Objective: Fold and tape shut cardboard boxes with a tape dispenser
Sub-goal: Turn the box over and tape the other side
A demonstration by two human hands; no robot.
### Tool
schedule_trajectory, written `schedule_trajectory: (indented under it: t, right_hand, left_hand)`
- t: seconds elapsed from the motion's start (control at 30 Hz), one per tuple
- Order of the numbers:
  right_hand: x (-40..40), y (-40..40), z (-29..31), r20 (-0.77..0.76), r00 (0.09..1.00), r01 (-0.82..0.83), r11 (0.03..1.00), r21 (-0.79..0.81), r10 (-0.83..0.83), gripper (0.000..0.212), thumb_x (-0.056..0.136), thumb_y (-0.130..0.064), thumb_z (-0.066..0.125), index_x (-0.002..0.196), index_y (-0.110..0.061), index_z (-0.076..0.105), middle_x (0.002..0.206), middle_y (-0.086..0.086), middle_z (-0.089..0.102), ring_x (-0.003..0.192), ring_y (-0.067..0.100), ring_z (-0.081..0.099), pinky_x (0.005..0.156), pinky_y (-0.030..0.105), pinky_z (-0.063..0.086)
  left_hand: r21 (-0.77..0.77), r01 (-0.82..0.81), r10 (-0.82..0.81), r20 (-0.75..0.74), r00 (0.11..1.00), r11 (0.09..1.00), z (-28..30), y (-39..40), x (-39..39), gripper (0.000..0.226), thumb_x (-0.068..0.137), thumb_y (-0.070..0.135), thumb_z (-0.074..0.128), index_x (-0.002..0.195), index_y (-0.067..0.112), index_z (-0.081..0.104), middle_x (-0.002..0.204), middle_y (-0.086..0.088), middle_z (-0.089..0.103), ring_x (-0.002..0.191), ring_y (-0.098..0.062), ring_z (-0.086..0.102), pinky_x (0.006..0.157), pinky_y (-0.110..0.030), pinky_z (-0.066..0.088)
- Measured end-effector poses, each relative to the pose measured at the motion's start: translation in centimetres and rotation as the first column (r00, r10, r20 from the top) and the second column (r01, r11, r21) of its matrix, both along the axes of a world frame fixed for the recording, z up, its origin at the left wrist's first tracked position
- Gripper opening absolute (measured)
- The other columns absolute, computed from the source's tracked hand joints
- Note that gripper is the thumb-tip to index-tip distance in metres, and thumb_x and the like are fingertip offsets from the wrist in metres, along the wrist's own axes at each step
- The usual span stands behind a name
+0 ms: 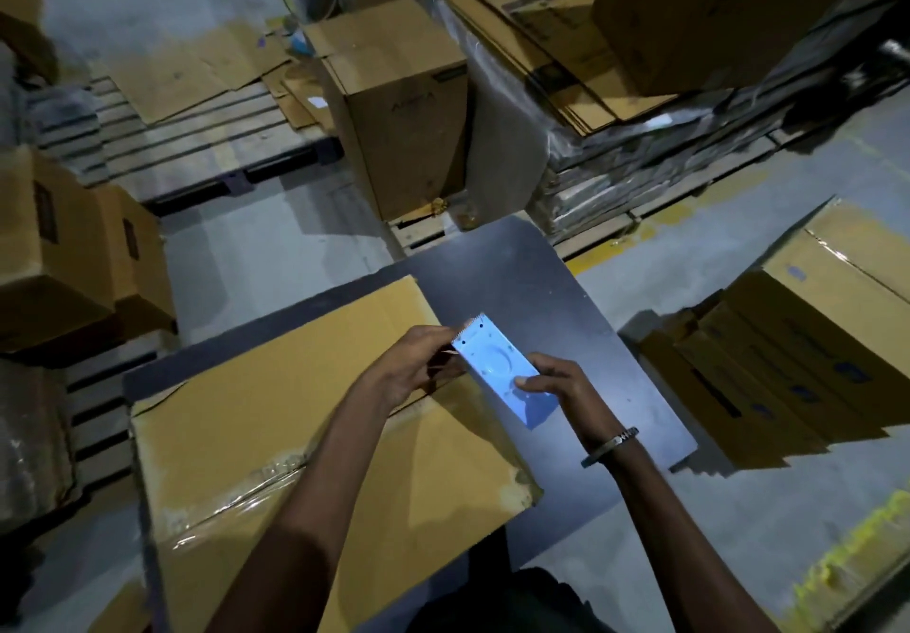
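A flattened brown cardboard box (315,430) is laid on the dark table (532,277), its long side running from lower left to upper right; a strip of clear glossy tape (236,499) is seen across its near portion, and its near right corner is scuffed. A pale blue tape dispenser (502,371), flat-sided with a toothed cutting edge at its far end, is held tilted above the box's right edge.
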State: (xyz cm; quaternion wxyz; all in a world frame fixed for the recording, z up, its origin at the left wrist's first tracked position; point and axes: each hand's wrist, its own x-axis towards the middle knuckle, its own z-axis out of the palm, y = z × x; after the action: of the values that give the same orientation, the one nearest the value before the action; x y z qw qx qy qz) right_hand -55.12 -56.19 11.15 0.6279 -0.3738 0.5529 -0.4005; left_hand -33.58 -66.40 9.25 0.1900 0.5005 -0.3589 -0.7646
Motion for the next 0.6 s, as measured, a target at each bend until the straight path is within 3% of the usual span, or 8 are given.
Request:
schedule_trajectory:
  t: [0.07, 0.17, 0.3, 0.47, 0.6]
  right_hand:
    - [0.9, -0.3, -0.2, 0.008, 0.999, -0.033, 0.999, 0.035, 0.033, 0.016, 0.076, -0.016, 0.072, 0.086, -0.003, 0.072, 0.086, 0.005, 0.071, 0.073, 0.013, 0.065, 0.065, 0.020, 0.047]
    - [2.1, -0.7, -0.5, -0.018, 0.999, -0.044, 0.998, 0.051, 0.045, 0.022, 0.073, -0.022, 0.076, 0.089, -0.006, 0.074, 0.089, 0.008, 0.072, 0.079, 0.017, 0.066, 0.068, 0.022, 0.048]
    - [2.9, -1.1, -0.1, -0.028, 0.999, -0.023, 0.998, 0.052, 0.024, 0.019, 0.077, -0.024, 0.072, 0.089, -0.008, 0.074, 0.095, 0.011, 0.075, 0.080, 0.016, 0.068, 0.069, 0.021, 0.050]
    - [3.3, -1.6, -0.1, -0.070, 0.997, -0.013, 0.998, 0.055, 0.016, 0.026, 0.077, -0.027, 0.073, 0.093, -0.007, 0.074, 0.105, 0.022, 0.074, 0.084, 0.022, 0.070, 0.069, 0.024, 0.050]
    - [3.9, -2.0, 0.0, -0.099, 0.995, -0.017, 0.997, 0.073, 0.024, 0.027, 0.077, -0.030, 0.072, 0.093, -0.008, 0.072, 0.101, 0.014, 0.074, 0.086, 0.021, 0.070, 0.070, 0.026, 0.050]
  left_hand:
    - [0.002, -0.025, 0.025, -0.001, 1.000, 1.000, -0.4, 0.0, 1.3, 0.025, 0.096, 0.027, 0.075, 0.103, 0.004, 0.082, 0.105, -0.017, 0.079, 0.097, -0.028, 0.072, 0.097, -0.039, 0.060]
    - [0.007, -0.002, 0.002, -0.011, 1.000, 1.000, -0.6, -1.0, 2.9, 0.021, 0.098, 0.024, 0.072, 0.102, 0.006, 0.082, 0.101, -0.015, 0.079, 0.093, -0.023, 0.071, 0.081, -0.030, 0.064]
    - [0.195, 0.061, -0.023, -0.192, 0.981, 0.979, -0.5, -3.5, 5.0, 0.040, 0.107, 0.035, 0.057, 0.108, 0.004, 0.081, 0.098, -0.014, 0.079, 0.090, -0.021, 0.077, 0.102, -0.044, 0.053]
    - [0.097, 0.211, -0.192, -0.170, 0.966, 0.973, -0.8, -4.5, 5.1, 0.037, 0.091, 0.025, 0.074, 0.118, 0.001, 0.076, 0.119, -0.022, 0.075, 0.106, -0.025, 0.073, 0.099, -0.040, 0.059]
    - [0.006, 0.199, -0.198, -0.097, 0.975, 0.980, -2.2, -5.3, 5.3, 0.018, 0.100, 0.002, 0.065, 0.114, -0.001, 0.076, 0.120, -0.022, 0.075, 0.107, -0.026, 0.074, 0.091, -0.033, 0.064]
